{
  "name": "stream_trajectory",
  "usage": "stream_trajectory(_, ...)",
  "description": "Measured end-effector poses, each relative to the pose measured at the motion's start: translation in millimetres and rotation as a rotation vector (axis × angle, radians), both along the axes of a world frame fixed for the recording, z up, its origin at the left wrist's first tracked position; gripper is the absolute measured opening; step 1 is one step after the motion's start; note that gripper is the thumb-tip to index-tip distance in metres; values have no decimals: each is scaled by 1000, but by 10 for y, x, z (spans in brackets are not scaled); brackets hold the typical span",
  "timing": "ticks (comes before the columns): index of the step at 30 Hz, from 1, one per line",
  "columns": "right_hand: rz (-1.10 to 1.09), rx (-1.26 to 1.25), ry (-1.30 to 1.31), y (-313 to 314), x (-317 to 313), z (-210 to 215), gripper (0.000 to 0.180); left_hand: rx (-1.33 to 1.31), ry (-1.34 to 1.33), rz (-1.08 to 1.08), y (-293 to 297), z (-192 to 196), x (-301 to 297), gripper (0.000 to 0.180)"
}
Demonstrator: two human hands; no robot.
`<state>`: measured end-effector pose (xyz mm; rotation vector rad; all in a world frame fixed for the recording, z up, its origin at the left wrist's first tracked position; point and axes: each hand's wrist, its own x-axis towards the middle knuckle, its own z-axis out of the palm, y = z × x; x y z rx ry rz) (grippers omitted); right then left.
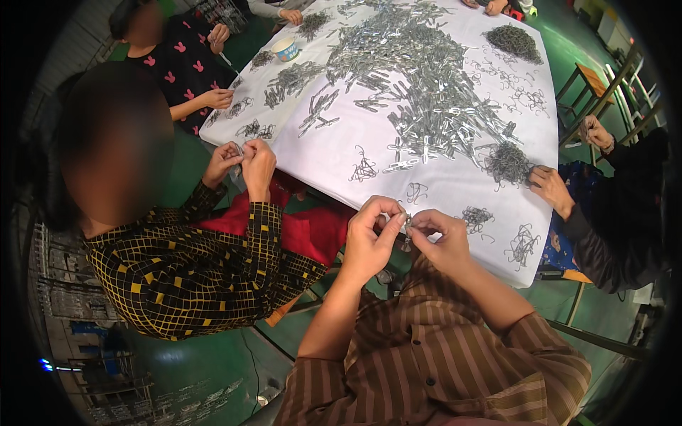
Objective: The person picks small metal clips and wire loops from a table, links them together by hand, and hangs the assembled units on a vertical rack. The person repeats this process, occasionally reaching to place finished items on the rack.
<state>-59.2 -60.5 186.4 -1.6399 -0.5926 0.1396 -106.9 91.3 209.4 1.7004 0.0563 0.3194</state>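
Just off the near edge of the white-covered table, my left hand and my right hand meet with thumbs and fingertips pinched together. Between them is a small silvery metal piece, mostly hidden by the fingers, so its exact shape is unclear. Thin bent wire hooks lie right beyond my fingertips. Another small pile of hooks is beside my right hand. A broad heap of flat, elongated silver metal pieces spreads over the table's middle.
A person in a black-and-yellow checked shirt works close on my left. At the right edge, a dark-sleeved person's hand touches a dense hook pile. A paper cup stands far left; a wooden stool is far right.
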Motion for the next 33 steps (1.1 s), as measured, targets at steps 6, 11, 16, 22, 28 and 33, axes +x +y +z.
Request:
stream_trajectory(6,53,41,-187,11,30,69,16,104,-68,-5,11,168,-129,7)
stream_trajectory(11,-55,-54,-250,-37,141,-257,21,38,-265,37,49,411,-345,10)
stream_trajectory(16,-114,-371,-536,73,245,-582,29,-14,-462,83,151,822,-600,13)
stream_trajectory(22,-113,-545,-664,108,232,-787,48,209,-641,274,417,1379,-923,17)
stream_trajectory(28,-114,-557,-744,158,213,-777,48,449,-763,418,761,1920,-1428,11)
stream_trajectory(33,-91,-553,-793,213,195,-800,44,497,-865,541,904,2336,-1920,17)
